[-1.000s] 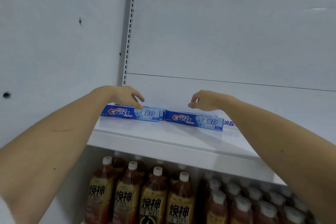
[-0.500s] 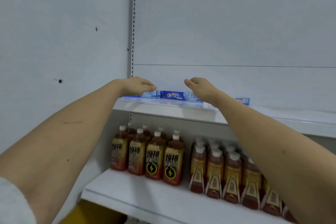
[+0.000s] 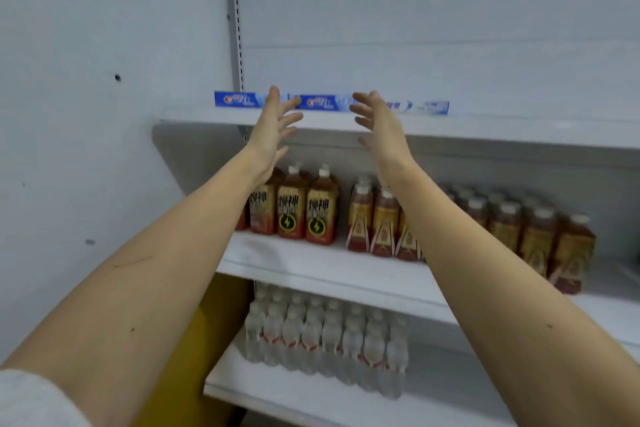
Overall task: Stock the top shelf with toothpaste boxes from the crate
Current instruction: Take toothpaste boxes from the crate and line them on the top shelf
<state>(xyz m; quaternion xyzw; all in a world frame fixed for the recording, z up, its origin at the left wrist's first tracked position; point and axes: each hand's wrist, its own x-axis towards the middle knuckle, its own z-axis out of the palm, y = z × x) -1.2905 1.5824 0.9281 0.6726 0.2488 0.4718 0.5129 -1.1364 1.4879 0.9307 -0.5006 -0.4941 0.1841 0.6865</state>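
My left hand (image 3: 273,128) and right hand (image 3: 379,125) have come off the boxes (image 3: 320,103), fingers spread, holding nothing. 3 boxes lie on the top shelf (image 3: 502,130) just beyond my fingertips. I judge this placement done; crate next.

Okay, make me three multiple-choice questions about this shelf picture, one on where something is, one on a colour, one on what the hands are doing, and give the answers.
1. Where do the toothpaste boxes lie?
A. top shelf
B. middle shelf
C. floor

2. What colour are the boxes mainly?
A. green
B. blue
C. red

3. What state are the hands in?
A. both grip a box
B. one grips a bottle
C. both open, empty

Answers:
1 A: the boxes sit in a row on the top shelf, above the tea bottles.
2 B: their faces are blue with white.
3 C: the left hand and right hand have their fingers spread and hold nothing.
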